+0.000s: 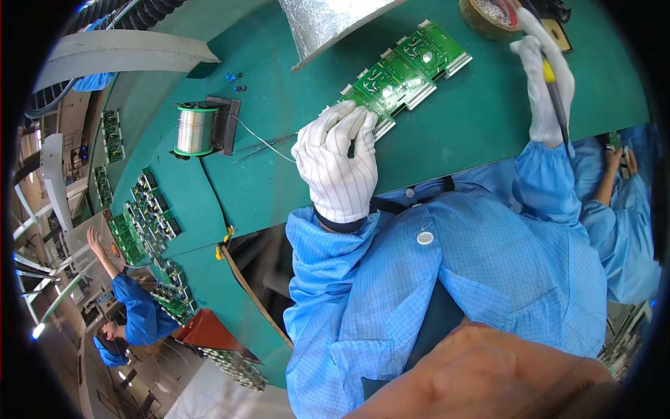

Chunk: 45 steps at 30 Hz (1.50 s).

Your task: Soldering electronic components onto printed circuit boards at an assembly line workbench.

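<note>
A strip of joined green circuit boards (408, 70) lies slantwise on the green bench mat. My left hand (337, 164), in a white striped glove, rests over its near left end with the fingers bent closed. Solder wire (269, 146) runs from a spool (195, 130) to this hand and disappears under the glove; its end is hidden. At the upper right, my gloved right hand (541, 98) is closed around a soldering iron (548, 71) with a yellow and dark handle. The front of the iron reaches toward a round bowl (490, 17) of shiny bits.
A silvery metal box (331, 24) stands beyond the boards. Small blue parts (237, 82) lie near the spool. Several populated boards (150, 209) line the left bench by a red bin (209, 332). A co-worker (139, 307) sits left; another person's sleeve (618, 223) shows right.
</note>
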Tool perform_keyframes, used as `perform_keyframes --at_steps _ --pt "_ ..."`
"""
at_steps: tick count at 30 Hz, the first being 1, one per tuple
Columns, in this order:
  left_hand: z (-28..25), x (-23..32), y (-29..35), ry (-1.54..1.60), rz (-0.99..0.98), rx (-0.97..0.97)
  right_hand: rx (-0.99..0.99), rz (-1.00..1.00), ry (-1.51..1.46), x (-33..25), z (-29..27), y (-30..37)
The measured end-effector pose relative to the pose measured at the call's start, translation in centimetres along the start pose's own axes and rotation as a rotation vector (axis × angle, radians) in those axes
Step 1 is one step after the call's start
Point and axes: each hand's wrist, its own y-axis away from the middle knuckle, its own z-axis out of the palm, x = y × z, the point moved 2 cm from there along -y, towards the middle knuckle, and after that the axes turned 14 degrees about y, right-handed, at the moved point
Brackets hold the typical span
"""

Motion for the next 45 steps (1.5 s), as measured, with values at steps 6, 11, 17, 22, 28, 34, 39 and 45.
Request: perform_keyframes --at_steps 6,11,17,22,28,34,39,45 --pt "-0.2 -0.4 0.6 -0.014 -0.025 0.014 -0.312 -0.014 0.017 0.5 0.4 1.1" --pt "-0.5 -0.9 0.9 0.018 -0.058 -0.056 -0.411 -0.369 -0.052 -1.1 3.4 2.8" --pt "-2.8 -1.5 1.1 0.001 -0.140 -0.077 -0.424 -0.396 -0.029 -1.2 2.3 5.1" --pt "-2.8 -1.3 2.0 0.060 -0.226 -0.019 -0.431 -0.470 -0.043 -0.7 1.9 5.6" --pt "-2.5 -1.1 3.0 -0.084 -0.145 -0.028 -0.533 -0.236 -0.174 -0.5 1.1 5.2" --pt "-2.6 -1.4 3.3 -0.026 -0.172 0.035 -0.182 -0.125 -0.095 -0.2 -0.3 2.1" --pt "-3.0 -1.3 3.8 0.017 -0.123 0.115 -0.411 0.436 -0.856 2.2 1.1 -0.4" --pt "-2.9 -0.7 3.8 -0.112 -0.193 0.143 -0.574 0.123 -0.396 3.9 0.9 -0.7"
